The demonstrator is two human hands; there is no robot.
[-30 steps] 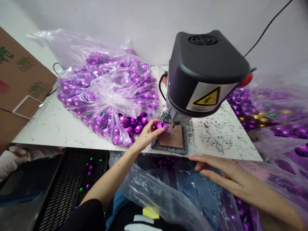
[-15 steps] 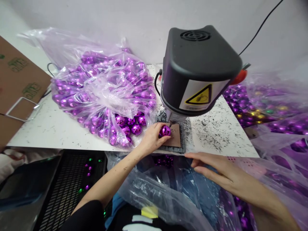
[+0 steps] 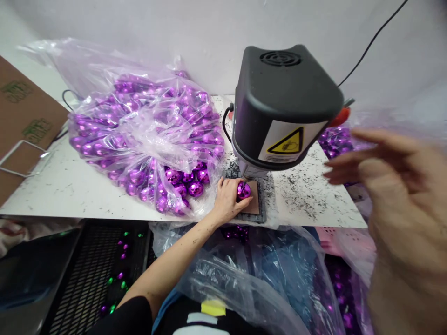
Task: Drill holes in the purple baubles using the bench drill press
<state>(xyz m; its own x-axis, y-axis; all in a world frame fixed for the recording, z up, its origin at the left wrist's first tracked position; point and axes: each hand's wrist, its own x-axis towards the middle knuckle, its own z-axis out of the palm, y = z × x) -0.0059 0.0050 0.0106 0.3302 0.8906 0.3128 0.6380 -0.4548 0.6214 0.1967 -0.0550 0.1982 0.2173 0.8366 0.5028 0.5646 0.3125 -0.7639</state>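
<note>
A white tabletop [image 3: 139,204], speckled with dark shavings, meets a pale wall [image 3: 209,28]; the left hand [image 3: 227,199] grasps a shiny purple faceted ball [image 3: 243,190] over a brown board [image 3: 254,202]; the right hand [image 3: 401,186], blurred, is empty.

A: What's the wall [image 3: 209,37] like?

B: Plain and pale grey, a touch greenish at the left end and darker towards the upper right corner. A thin black cable [image 3: 373,42] slants down across it from the upper right.

A: And the desk [image 3: 70,186]?

B: White and flat, with its back by the wall. Dark flecks are scattered over it, thickest on the right-hand part.

A: Anything around it?

B: A brown cardboard box [image 3: 21,116] with green print at the left end, a black mesh crate [image 3: 84,265] lower down on the left, and something pink with holes [image 3: 337,237] below the right front edge.

A: How's the light?

B: Soft and even on the wall, dim below the desk; I can't make out the floor there
</note>
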